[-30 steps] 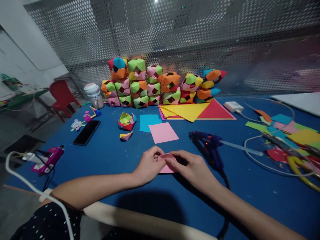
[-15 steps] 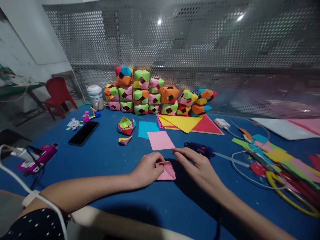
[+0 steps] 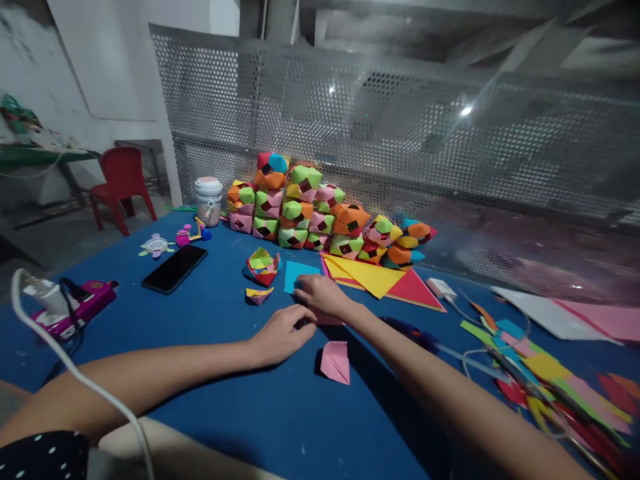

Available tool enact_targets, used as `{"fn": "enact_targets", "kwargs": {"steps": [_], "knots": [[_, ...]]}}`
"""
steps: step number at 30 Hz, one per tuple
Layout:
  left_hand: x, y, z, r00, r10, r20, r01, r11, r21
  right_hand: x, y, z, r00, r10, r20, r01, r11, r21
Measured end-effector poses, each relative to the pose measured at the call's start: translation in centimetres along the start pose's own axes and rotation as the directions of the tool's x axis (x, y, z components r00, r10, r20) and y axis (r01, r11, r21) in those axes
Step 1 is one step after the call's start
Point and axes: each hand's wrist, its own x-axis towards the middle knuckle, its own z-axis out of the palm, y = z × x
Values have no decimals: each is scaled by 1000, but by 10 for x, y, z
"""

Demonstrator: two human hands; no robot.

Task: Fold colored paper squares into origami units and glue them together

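Note:
My left hand (image 3: 284,335) rests low over the blue table, loosely curved, thumb and fingers apart, with nothing visible in it. My right hand (image 3: 323,295) reaches across in front of it, fingers bent down at the near edge of a blue paper square (image 3: 295,270); its fingertips are partly hidden. A flat pink paper square (image 3: 331,321) lies beneath the right hand and wrist, mostly covered. To the right of my left hand, a small folded pink paper piece (image 3: 336,362) lies loose on the table. Farther back stand a half-built multicoloured origami piece (image 3: 263,265) and a small folded yellow-and-pink piece (image 3: 259,295).
Origami blocks (image 3: 300,213) stand stacked along the metal mesh screen (image 3: 400,147). Yellow and red sheets (image 3: 380,280) lie before them. A glue gun (image 3: 410,332), paper strips (image 3: 550,367) and cables are right; a phone (image 3: 175,269), purple power strip (image 3: 83,310) and lidded cup (image 3: 208,201) left.
My left hand has let go of the folded pink piece, which now lies on the table. My right hand has moved left and away from me over the paper squares. The view has tilted.

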Motion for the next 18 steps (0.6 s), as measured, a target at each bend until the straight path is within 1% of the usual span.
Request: {"fn": "enact_targets", "kwargs": {"steps": [2, 4, 7, 9, 11, 13, 16, 17, 18], "knots": [[1, -9, -4, 997, -73, -34, 68, 991, -112, 6, -2, 11, 999, -31, -29, 32, 999, 25], [3, -17, -5, 987, -156, -36, 144, 964, -223, 8, -1, 18, 996, -32, -84, 38, 996, 75], [6, -24, -1, 973, -230, -15, 209, 908, -364, 9, 4, 21, 981, 43, -191, -9, 984, 180], [8, -27, 2, 963, -268, -4, 238, 861, -450, 11, 9, 16, 953, 126, -275, -50, 962, 267], [10, -32, 4, 954, -301, 5, 259, 812, -524, 11, 15, 8, 911, 206, -358, -74, 934, 349], [12, -35, 5, 948, -317, 8, 262, 769, -584, 8, 17, -2, 863, 263, -431, -73, 909, 409], [15, -35, 2, 940, -342, -7, 248, 695, -675, -7, 11, -16, 806, 290, -516, -31, 892, 452], [15, -33, 0, 941, -339, -9, 228, 650, -725, -15, 8, -19, 796, 282, -535, -9, 890, 455], [15, -30, -3, 945, -328, 0, 204, 587, -784, -23, 4, -22, 795, 256, -550, 23, 894, 448]]}}
